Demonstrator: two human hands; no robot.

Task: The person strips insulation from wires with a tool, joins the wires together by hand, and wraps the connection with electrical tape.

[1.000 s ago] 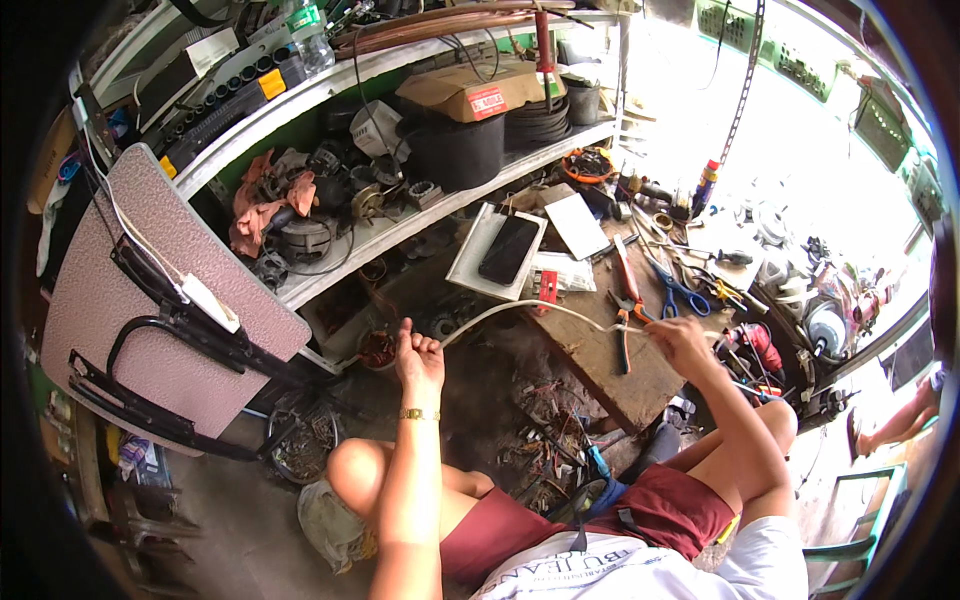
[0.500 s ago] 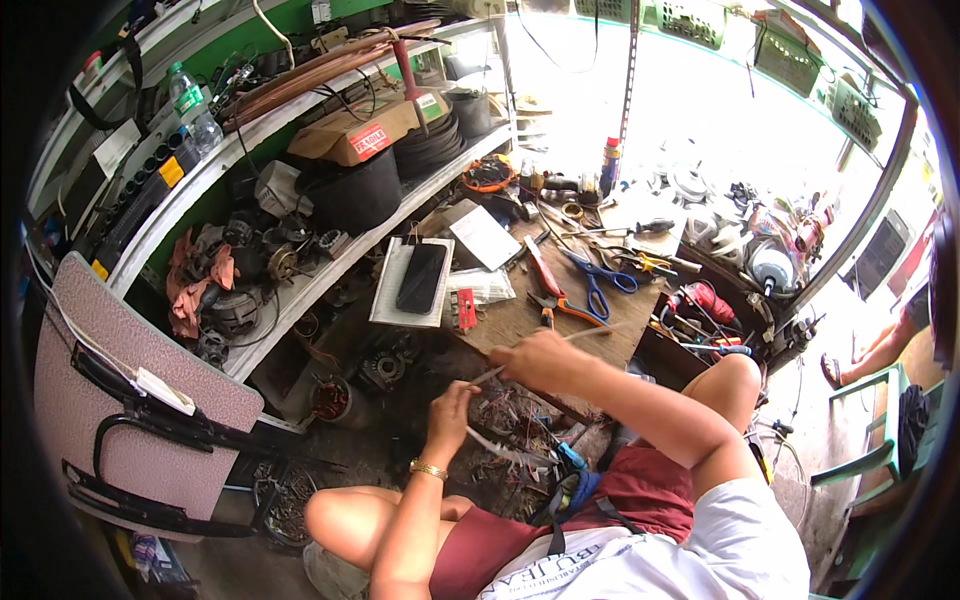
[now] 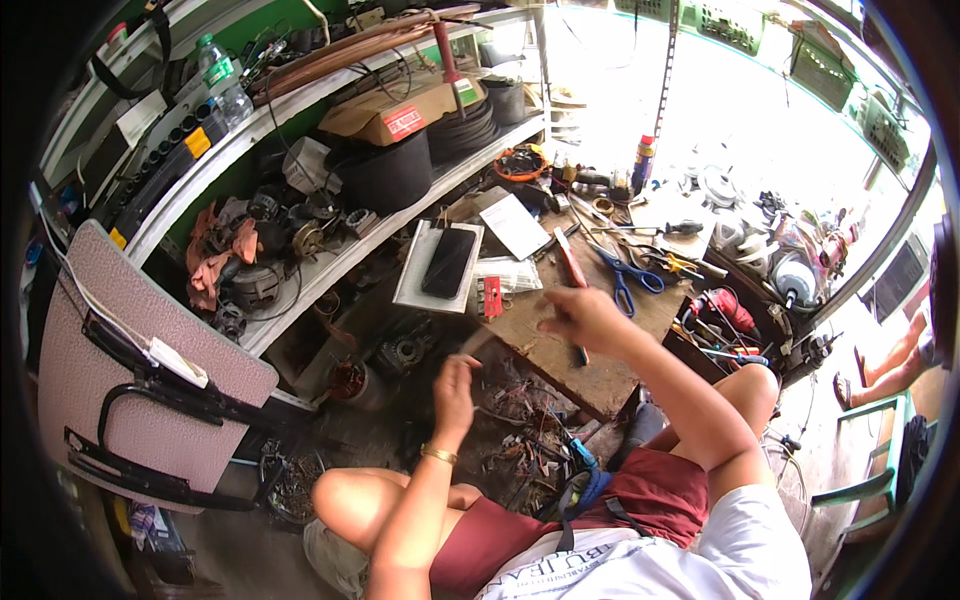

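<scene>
Over the near edge of the wooden bench, my left hand (image 3: 455,400) has its fingers drawn together around a thin pale strip (image 3: 490,346). The strip is smeared by motion, and its exact kind does not show. To the right, above the bench top, is my right hand (image 3: 592,322), with thumb and forefinger pointing left. A handle of the orange-and-black pliers (image 3: 583,355) sticks out below that hand, which covers their jaws. Blue-handled scissors (image 3: 625,283) and a red-handled tool (image 3: 571,262) lie just beyond.
A phone (image 3: 449,262) rests on a white pad at the bench's left. A red toolbox tray (image 3: 722,312) sits right of the bench. Scrap wires (image 3: 540,450) litter the floor before me. Shelves with motors and a black bucket (image 3: 385,180) stand left; another person's legs (image 3: 890,360) show far right.
My hands have moved apart, the right one leaving the strip and going over the pliers. The pliers' handle has shifted toward me. The view has swung slightly left.
</scene>
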